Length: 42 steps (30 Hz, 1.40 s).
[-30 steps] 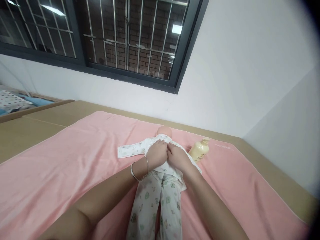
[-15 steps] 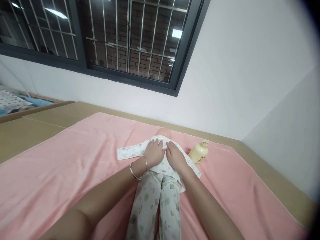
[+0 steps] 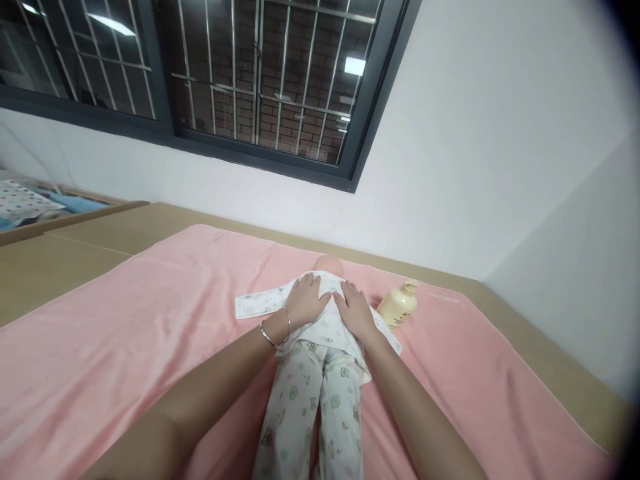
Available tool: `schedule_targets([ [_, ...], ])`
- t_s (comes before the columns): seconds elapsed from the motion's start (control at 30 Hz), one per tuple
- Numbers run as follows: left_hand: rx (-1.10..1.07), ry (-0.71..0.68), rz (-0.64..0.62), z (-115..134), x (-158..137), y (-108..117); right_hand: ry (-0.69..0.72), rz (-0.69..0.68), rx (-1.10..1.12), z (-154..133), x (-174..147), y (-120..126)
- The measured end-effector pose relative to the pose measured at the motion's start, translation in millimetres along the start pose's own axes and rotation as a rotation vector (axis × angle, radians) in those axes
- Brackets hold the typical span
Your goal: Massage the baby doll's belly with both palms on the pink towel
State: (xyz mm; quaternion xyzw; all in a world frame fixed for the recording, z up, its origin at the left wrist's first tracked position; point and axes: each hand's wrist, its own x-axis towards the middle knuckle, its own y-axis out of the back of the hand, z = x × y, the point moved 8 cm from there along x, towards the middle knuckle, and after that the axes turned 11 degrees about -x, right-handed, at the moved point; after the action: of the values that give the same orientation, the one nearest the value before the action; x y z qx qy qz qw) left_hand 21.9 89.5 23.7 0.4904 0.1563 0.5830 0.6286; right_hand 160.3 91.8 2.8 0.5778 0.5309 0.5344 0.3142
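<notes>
A doll lies on a pink blanket, its bare round head at the far end. It wears a white printed top and matching printed trousers. My left hand rests flat on the left side of the top, fingers extended; a silver bangle circles that wrist. On the right side of the top lies my right hand, its fingers loosely spread. One sleeve stretches out to the left. Beside the right hand is a pale yellow bottle.
The pink blanket covers much of a tan surface. A white wall and a dark-framed, barred window stand behind. At far left, a wooden-edged bin holds blue and dotted cloth.
My hands have moved slightly apart, the left a little leftward and the right a little rightward, baring more of the top's middle. The doll and bottle stay put.
</notes>
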Motion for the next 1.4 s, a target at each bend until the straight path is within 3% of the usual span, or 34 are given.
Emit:
schedule_targets([
  [0.13, 0.085, 0.044, 0.001, 17, -12, 3, 0.031, 0.029, -0.050, -27, -16, 12],
  [0.27, 0.093, -0.153, -0.065, 41, -14, 4, 0.139, 0.040, 0.041, -54, -27, 23],
  [0.4, -0.014, -0.250, -0.052, 31, -5, 6, 0.155, 0.110, 0.212, -37, -17, 19],
  [0.63, -0.065, -0.134, 0.024, -5, 5, -10, 0.159, 0.149, 0.205, -8, -1, -3],
  [1.4, -0.096, -0.134, 0.036, -3, 1, -8, 0.160, 0.158, 0.215, -10, -5, -2],
])
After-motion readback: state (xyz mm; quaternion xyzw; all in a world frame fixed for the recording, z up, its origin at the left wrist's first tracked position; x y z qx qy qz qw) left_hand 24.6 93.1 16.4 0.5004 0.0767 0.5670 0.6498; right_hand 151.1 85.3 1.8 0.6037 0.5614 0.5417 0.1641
